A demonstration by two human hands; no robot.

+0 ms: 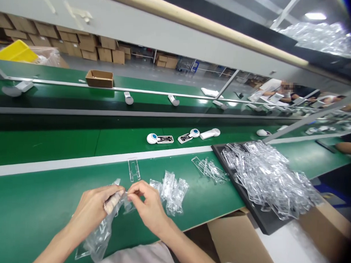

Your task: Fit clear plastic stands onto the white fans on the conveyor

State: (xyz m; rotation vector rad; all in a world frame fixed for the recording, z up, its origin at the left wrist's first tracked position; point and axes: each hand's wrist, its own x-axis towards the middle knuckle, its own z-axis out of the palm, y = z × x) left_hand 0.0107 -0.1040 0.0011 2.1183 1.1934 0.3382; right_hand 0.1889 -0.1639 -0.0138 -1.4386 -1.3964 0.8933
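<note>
Both of my hands meet over the green bench at lower centre. My left hand is closed around a crumpled clear plastic bag that hangs down towards the bench edge. With thumb and forefinger pinched together, my right hand grips the right side of the same clear plastic. A clear plastic frame lies flat just beyond my fingers. To the right of my right hand rest several clear bagged pieces, and farther right is a loose pile of clear frames.
A black tray heaped with clear plastic parts stands at the right, above an open cardboard box. White devices lie on the green conveyor ahead. A slanted metal post rises at the right. Other people work far right.
</note>
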